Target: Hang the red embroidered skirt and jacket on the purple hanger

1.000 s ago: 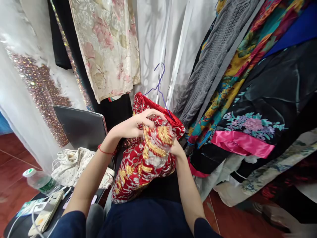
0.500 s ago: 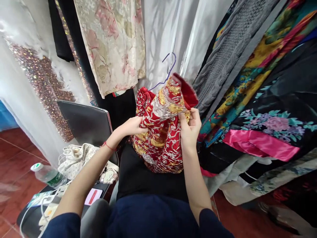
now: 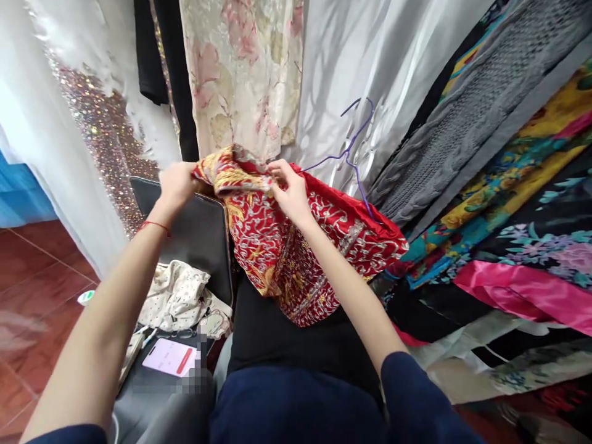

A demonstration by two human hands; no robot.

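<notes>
A red garment (image 3: 259,228) with gold and silver embroidery lies across my lap, a purple wire hanger (image 3: 348,151) still inside its shoulders. My left hand (image 3: 178,185) grips the far left end of a sleeve-like part and pulls it out to the left. Some of those fingers are hidden behind the cloth. My right hand (image 3: 291,192) pinches the same part near its upper edge, close to the hanger's left arm. Between my hands the cloth is stretched and slightly folded. The hanger's hook points up and touches nothing I can make out.
A dark chair (image 3: 180,228) on my left carries a spotted cloth bag (image 3: 173,293) and a lit phone (image 3: 170,356). Floral fabric (image 3: 245,74) and white curtains (image 3: 333,74) hang ahead. Several garments hang at the right, including a grey cable knit (image 3: 453,92).
Both hands have moved left, drawing part of the red garment sideways. The garment has turned and spread, so the hanger and right shoulder show more. The view has shifted left.
</notes>
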